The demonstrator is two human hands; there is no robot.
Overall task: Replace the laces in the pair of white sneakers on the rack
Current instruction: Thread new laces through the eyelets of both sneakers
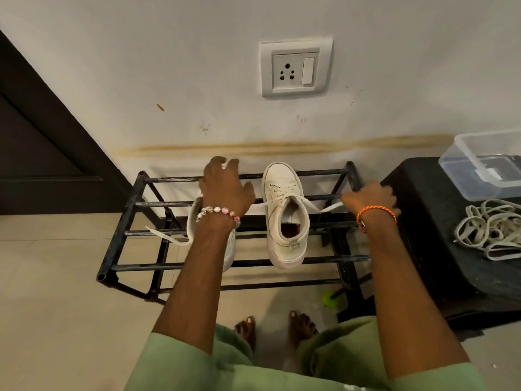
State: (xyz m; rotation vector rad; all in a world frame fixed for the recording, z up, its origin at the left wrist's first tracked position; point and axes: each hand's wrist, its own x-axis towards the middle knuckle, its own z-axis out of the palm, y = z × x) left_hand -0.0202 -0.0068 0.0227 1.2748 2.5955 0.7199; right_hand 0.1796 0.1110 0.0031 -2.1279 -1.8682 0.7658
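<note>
My right hand [372, 198] pinches the right sneaker's [286, 215] lace end [332, 206] to unthread it; my left hand [225, 187], seemingly relaxed, steadies the left sneaker [229, 249].

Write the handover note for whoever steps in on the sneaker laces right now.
Left hand: open, over the left sneaker on the rack.
Right hand: fingers pinch the lace end of the right sneaker.
Spare laces: heaped on the black stool, right of the rack.
Done: right sneaker's lace looks untied.
Left: strip both old laces, thread the new ones.
</note>
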